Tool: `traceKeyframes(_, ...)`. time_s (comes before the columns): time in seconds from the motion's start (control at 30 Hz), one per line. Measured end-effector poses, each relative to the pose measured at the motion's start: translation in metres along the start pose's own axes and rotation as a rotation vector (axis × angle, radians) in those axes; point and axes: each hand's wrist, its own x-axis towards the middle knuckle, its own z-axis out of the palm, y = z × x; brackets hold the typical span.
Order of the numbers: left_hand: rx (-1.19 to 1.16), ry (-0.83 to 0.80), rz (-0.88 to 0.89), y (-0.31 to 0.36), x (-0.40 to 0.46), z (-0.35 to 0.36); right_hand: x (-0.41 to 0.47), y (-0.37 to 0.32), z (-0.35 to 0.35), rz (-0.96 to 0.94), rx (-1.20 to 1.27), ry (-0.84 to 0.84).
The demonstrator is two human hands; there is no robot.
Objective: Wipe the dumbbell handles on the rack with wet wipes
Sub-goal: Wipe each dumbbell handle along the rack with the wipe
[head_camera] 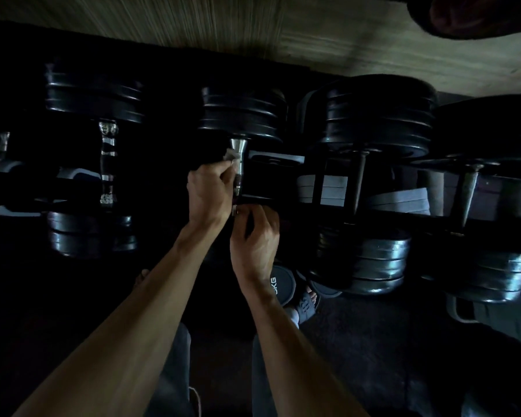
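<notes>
A black dumbbell [242,114] lies on the dark rack in the middle of the view, its chrome handle [238,152] running toward me. My left hand [209,192] presses a pale wet wipe [231,155] against the left side of that handle, fingers closed on the wipe. Just below, my right hand [254,239] curls around the near end of the same handle, where a small bright bit of wipe or metal shows at its fingertips. The near plates of this dumbbell are hidden behind my hands and in shadow.
Another dumbbell with a chrome handle [107,162] lies to the left. Two heavier dumbbells [376,115] [491,139] rest to the right. A lower weight marked KG [278,285] sits by my sandalled foot [306,305]. A wood-grain wall [253,25] rises behind the rack.
</notes>
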Motion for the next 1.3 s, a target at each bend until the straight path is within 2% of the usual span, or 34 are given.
traceKeyframes(0.13,-0.033,0.073,-0.036,0.000,0.006,0.001,-0.002,0.016,-0.011,-0.056,0.049,-0.103)
traceKeyframes(0.2,-0.081,0.086,-0.111,0.001,0.018,0.003,-0.003,0.016,-0.011,0.054,0.056,-0.101)
traceKeyframes(0.3,-0.043,0.070,-0.083,-0.001,0.007,0.004,-0.009,0.006,-0.008,0.259,0.071,-0.067)
traceKeyframes(0.4,-0.024,0.036,-0.038,-0.007,-0.001,0.001,-0.013,0.001,-0.004,0.331,0.040,0.006)
traceKeyframes(0.53,-0.072,0.049,-0.097,-0.007,0.011,-0.001,-0.014,-0.003,0.000,0.447,0.039,0.032)
traceKeyframes(0.67,-0.019,-0.002,-0.052,-0.011,-0.008,-0.001,-0.014,-0.003,0.000,0.418,0.073,0.095)
traceKeyframes(0.83,-0.116,0.001,-0.146,-0.011,0.004,-0.005,-0.014,-0.002,0.000,0.406,0.121,0.122)
traceKeyframes(0.97,-0.100,-0.063,-0.083,-0.019,-0.011,-0.006,-0.014,0.002,0.002,0.416,0.119,0.139)
traceKeyframes(1.03,-0.206,-0.121,-0.190,-0.025,0.004,-0.009,-0.013,0.003,0.003,0.426,0.120,0.141)
traceKeyframes(1.1,-0.426,-0.248,-0.357,-0.028,0.020,-0.016,-0.013,0.003,0.003,0.433,0.129,0.134)
traceKeyframes(1.17,-0.498,-0.302,-0.368,-0.030,0.019,-0.018,-0.013,0.002,0.002,0.422,0.133,0.137)
traceKeyframes(1.3,-0.242,-0.147,-0.197,-0.036,-0.006,-0.014,-0.013,0.002,0.002,0.406,0.133,0.148)
